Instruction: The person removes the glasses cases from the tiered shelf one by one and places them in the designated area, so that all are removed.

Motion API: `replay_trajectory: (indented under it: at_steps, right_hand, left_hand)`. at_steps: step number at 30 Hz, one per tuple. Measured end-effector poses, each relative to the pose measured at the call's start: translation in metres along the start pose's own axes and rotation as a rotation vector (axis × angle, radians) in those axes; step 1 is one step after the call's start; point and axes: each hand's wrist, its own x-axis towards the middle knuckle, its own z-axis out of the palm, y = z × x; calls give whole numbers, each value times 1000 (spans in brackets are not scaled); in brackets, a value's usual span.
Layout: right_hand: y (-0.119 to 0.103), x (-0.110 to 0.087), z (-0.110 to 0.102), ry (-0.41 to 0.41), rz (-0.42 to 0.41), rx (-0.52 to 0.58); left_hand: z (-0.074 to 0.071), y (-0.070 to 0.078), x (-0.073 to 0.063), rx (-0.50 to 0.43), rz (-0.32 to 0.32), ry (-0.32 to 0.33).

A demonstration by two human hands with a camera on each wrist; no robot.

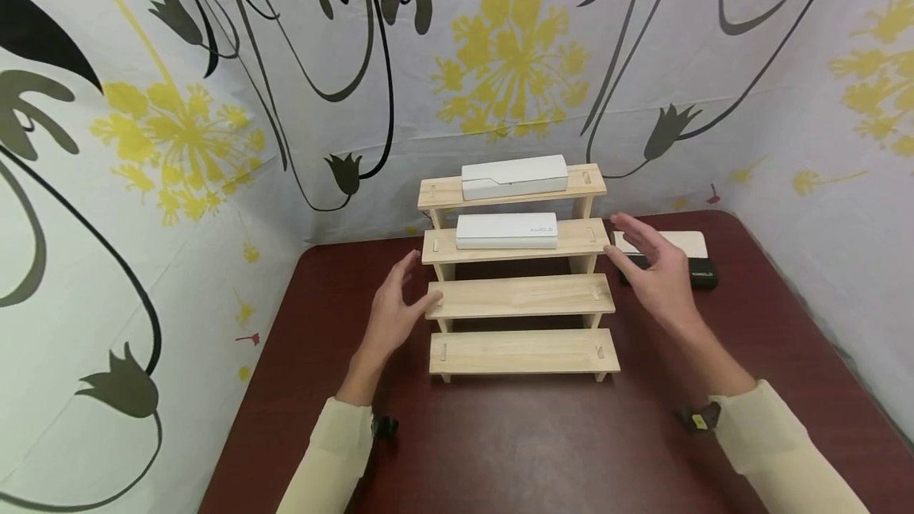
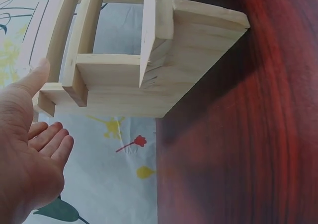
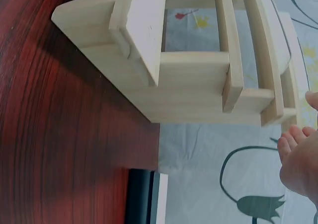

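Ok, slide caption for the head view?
Left hand and right hand flank a tiered wooden stand bearing two white boxes.

- pale wooden step stand, four flat planks, little slotted joints near the ends
- it's upright on the dark reddish table, lowest step up front, tallest at the back
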Motion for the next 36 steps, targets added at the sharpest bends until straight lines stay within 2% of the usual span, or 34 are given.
replay_trajectory:
  at_steps: [6,16,20,25,29,36]
  right_hand:
    - [-7,1,9,-40,-5,25]
    - [-16,5,25,-110,-33,-20]
    - [-17,8,30,-133,-23,-51]
    - [-21,12,35,-173,7,-86]
    - [-24,15,41,-200,18,-72]
    - [-28,21,49,-240,37,-43]
  left_hand:
    - [1,2,9,-11,15,27]
    - [1,7,22,-79,18,67]
    - [2,5,27,-115,37,86]
    - [1,6,33,-115,45,95]
    - [2,6,39,-120,60,87]
    - [-1,7,47,-147,82,27]
